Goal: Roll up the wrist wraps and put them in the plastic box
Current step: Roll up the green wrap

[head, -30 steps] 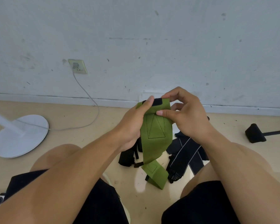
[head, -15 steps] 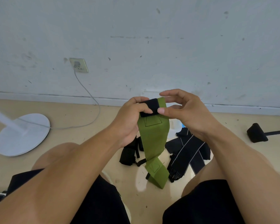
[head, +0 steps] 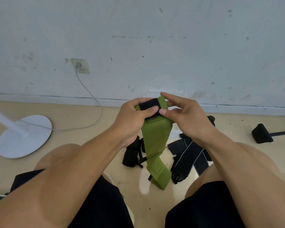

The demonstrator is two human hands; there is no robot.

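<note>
Both hands, left (head: 132, 119) and right (head: 186, 119), pinch the green wrap (head: 156, 137) at its 12 o'clock end, starting the roll; next, keep turning it tight.

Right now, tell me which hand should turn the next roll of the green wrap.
Left, probably. The left hand already curls round the green wrist wrap at its black rolled end; the right hand only pinches its edge.

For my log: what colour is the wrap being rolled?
Green wrap with a black end patch; head view.
</note>
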